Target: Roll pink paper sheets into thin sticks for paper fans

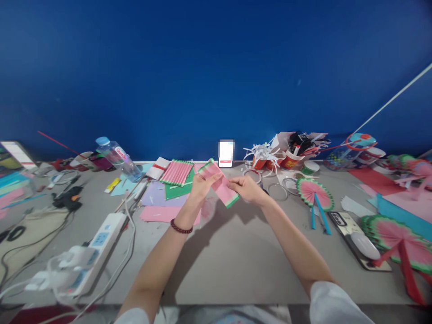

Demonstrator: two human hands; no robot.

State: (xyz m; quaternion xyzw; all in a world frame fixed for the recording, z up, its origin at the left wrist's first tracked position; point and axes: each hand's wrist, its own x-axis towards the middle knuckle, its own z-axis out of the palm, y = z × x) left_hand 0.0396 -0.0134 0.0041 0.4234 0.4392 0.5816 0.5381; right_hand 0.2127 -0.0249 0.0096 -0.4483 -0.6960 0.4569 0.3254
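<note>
Both my hands hold one strip of pleated pink paper with green edges (221,183) above the grey table (236,261). My left hand (201,184) pinches its upper left end, fingers closed on it; a dark bead bracelet circles that wrist. My right hand (245,188) grips the lower right end, fingers curled round the paper. The strip slants from upper left to lower right between them.
A pleated pink sheet (176,172) lies on green and purple paper behind my left hand. A phone (226,153) leans on the blue wall. Power strip (101,243), cables and a glue gun (67,200) at left; paper watermelon fans (314,192), cups and another phone (357,238) at right.
</note>
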